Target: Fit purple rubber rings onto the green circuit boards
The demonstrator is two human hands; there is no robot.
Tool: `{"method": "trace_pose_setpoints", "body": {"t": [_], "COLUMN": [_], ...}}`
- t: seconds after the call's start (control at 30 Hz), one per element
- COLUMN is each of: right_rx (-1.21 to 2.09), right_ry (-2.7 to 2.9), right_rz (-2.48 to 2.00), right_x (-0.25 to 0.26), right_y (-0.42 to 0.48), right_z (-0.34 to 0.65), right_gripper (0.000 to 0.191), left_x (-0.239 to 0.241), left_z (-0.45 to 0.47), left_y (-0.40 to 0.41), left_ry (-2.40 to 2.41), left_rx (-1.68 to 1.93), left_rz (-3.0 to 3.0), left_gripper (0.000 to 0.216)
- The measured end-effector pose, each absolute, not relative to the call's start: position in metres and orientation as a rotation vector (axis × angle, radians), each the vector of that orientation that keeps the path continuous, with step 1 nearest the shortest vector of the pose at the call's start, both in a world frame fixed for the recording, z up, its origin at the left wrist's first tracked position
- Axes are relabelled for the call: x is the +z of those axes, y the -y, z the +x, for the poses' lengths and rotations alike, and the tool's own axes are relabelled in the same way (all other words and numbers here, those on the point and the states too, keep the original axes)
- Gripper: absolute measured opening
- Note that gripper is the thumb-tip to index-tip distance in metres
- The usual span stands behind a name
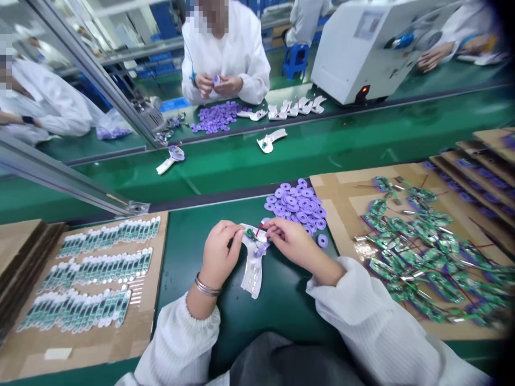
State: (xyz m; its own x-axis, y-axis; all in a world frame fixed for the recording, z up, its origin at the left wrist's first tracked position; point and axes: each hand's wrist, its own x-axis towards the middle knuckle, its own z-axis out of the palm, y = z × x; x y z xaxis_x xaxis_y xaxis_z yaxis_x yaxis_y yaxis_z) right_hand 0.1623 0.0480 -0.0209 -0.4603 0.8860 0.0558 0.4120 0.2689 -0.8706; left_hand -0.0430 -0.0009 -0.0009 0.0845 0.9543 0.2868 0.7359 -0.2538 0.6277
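Two hands meet at a white, curved plastic shell (252, 273) over the dark green counter (181, 257), right in front of the person. The left hand (219, 249) has its thumb and first finger nearly closed, and they hold the shell's top left edge. The right hand (292, 238) is at the top right edge, its fingers bent in close together by a thin red wire (259, 228); I cannot tell if they pinch the wire or the shell. A little green circuit piece (250, 234) sits in the shell's wide top, and the long end points down toward the person. Just past the right hand is a heap of flat purple plastic rings (295, 203), with one ring (322, 240) lying at its near edge. On the right, a brown cardboard sheet (338, 214) holds lots of green circuit boards with wires (402, 236). On the left, another brown cardboard sheet (148, 300) has three rows of green and white strips (115, 265). Across the green belt (221, 171), a co-worker in white (225, 48) holds a purple ring (216, 80).
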Motion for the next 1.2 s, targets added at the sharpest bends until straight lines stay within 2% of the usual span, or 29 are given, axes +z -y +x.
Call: {"method": "trace_pose_setpoints", "body": {"t": [0.1, 0.27, 0.43, 0.57, 0.67, 0.73, 0.87, 0.97, 1.2], "right_rx": [0.969, 0.760, 0.903, 1.120, 1.291, 1.300, 1.207, 1.079, 1.003], "right_ry": [2.086, 2.252, 2.228, 2.032, 1.767, 1.666, 1.838, 2.175, 2.360], "right_rz": [-1.272, -1.321, -1.238, -1.059, -1.005, -1.023, -1.005, -0.897, -0.875], "right_x": [-0.017, -0.014, -0.015, -0.007, -0.004, -0.008, -0.026, -0.038, -0.043], "right_y": [-0.046, -0.036, -0.030, -0.027, -0.026, -0.024, -0.014, -0.005, -0.008], "right_z": [0.159, 0.147, 0.144, 0.142, 0.136, 0.129, 0.114, 0.108, 0.108], "right_gripper": [0.023, 0.036, 0.028, 0.027, 0.034, 0.032, 0.024, 0.026, 0.024], "left_x": [-0.012, -0.023, -0.014, 0.003, 0.021, 0.033, 0.051, 0.058, 0.053], "left_z": [-0.052, -0.050, -0.048, -0.068, -0.098, -0.123, -0.162, -0.176, -0.170], "left_y": [-0.007, -0.013, -0.003, 0.005, 0.003, -0.006, -0.051, -0.106, -0.252], "left_ry": [-1.830, -1.650, -1.539, -1.339, -1.366, -1.405, -1.486, -1.529, -1.477], "left_rx": [0.851, 0.876, 0.886, 0.968, 1.118, 1.326, 1.679, 1.785, 1.754], "left_rz": [2.054, 1.805, 1.594, 1.129, 0.875, 0.720, 0.551, 0.487, 0.345], "left_gripper": [0.031, 0.023, 0.032, 0.042, 0.038, 0.035, 0.019, 0.007, 0.030]}}
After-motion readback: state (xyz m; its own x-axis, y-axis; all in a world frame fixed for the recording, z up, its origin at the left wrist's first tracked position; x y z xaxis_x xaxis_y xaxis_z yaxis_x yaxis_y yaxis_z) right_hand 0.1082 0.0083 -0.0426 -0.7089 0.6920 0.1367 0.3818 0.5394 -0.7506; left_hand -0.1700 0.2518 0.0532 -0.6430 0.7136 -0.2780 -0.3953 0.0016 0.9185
